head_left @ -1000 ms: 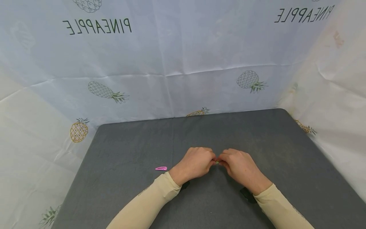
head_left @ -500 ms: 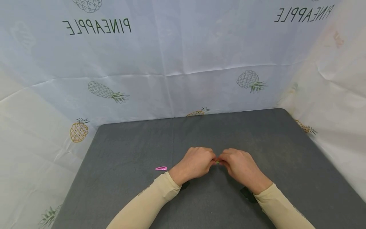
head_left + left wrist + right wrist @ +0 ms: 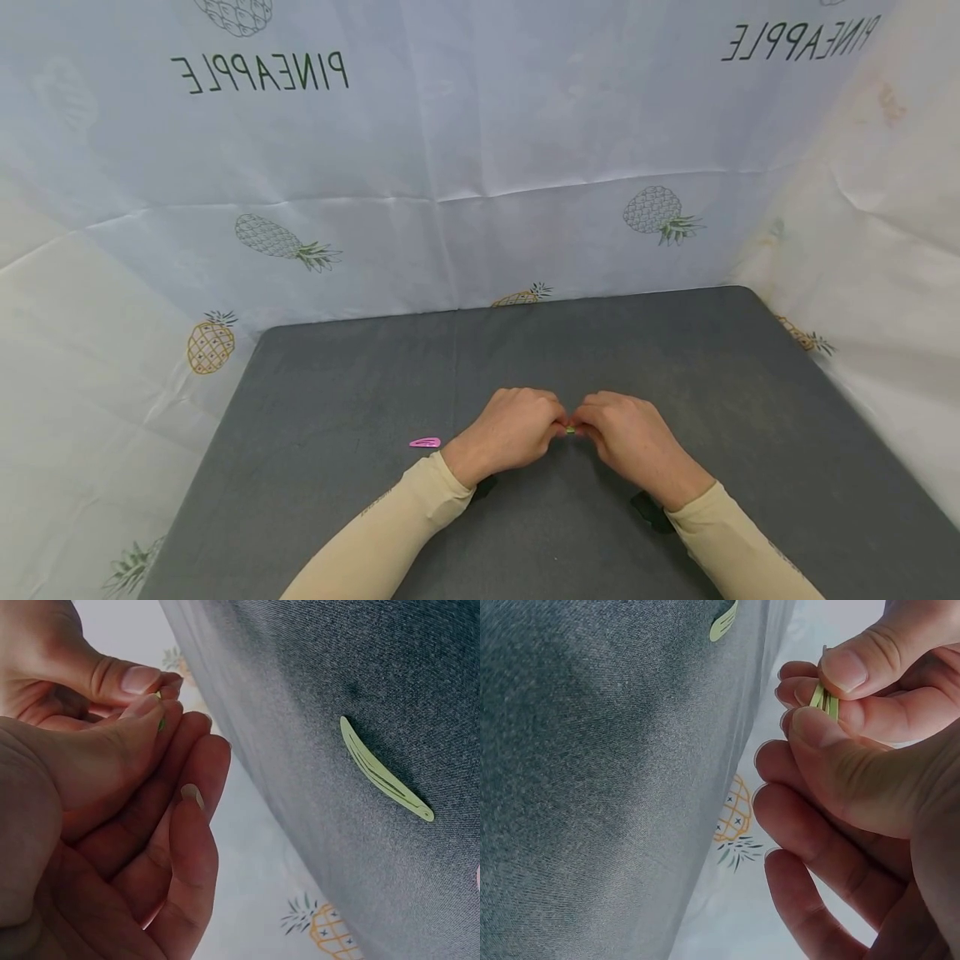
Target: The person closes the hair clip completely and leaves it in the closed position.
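Note:
Both hands meet over the middle of the table, fingertips close together. Between them is a small light-green snap hair clip [image 3: 833, 708], mostly covered by the fingers. My left hand [image 3: 516, 427] pinches one end with thumb and fingertips. The other end sits between thumb and fingers of my right hand [image 3: 633, 437]. A second light-green snap hair clip [image 3: 384, 776] lies on the table in the left wrist view; the left hand and arm hide it from the head view. Left of the left wrist lies a pink snap hair clip [image 3: 425, 442].
A dark grey cloth covers the table [image 3: 360, 367], which has rounded back corners. White curtains [image 3: 480, 108] with pineapple prints stand behind it and along both sides.
Both hands keep their hold on the green hair clip and have hardly moved. Slightly more green shows between the fingertips. The whole head view has shifted a little.

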Motion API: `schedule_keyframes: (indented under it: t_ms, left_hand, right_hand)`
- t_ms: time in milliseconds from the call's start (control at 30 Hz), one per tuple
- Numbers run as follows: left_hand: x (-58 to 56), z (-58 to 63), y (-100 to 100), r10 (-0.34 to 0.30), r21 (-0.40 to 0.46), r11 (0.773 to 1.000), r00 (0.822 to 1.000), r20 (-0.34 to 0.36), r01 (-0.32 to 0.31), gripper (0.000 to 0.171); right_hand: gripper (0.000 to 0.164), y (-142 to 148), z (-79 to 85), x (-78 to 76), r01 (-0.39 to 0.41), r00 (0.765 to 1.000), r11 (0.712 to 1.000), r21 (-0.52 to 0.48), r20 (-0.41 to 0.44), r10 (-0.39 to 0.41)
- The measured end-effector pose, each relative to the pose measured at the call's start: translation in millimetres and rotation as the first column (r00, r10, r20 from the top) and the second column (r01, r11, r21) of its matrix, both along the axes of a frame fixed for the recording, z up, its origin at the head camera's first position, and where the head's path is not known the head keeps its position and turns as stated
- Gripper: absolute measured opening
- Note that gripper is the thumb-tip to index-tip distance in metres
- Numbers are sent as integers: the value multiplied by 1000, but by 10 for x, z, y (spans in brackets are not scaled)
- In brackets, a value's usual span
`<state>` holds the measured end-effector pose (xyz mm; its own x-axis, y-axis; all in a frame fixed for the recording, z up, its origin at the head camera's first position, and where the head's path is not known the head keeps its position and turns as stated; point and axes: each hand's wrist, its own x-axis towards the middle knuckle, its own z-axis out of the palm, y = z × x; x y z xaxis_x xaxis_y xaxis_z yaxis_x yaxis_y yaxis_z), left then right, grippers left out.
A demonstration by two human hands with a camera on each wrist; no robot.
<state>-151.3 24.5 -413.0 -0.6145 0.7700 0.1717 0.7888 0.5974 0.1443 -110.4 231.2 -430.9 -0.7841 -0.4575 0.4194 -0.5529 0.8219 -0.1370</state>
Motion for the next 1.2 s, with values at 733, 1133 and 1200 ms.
schedule_keyframes:
  t_ms: [733,1133,1200]
  left_hand:
    - [-30,-13,7,-39,-4,999,997,70,40,7]
    - [-49,-7,-5,-57,2,998,993,102,57,10]
    - [-51,-11,-8,-59,9,998,993,103,58,10]
  right_hand:
    - [23,30,-24,-5,-49,999,999,-18,-22,49]
    - [18,47,-29,-9,-63,998,997,-36,15,64]
    - [18,50,-30,-9,-62,998,997,-42,21,63]
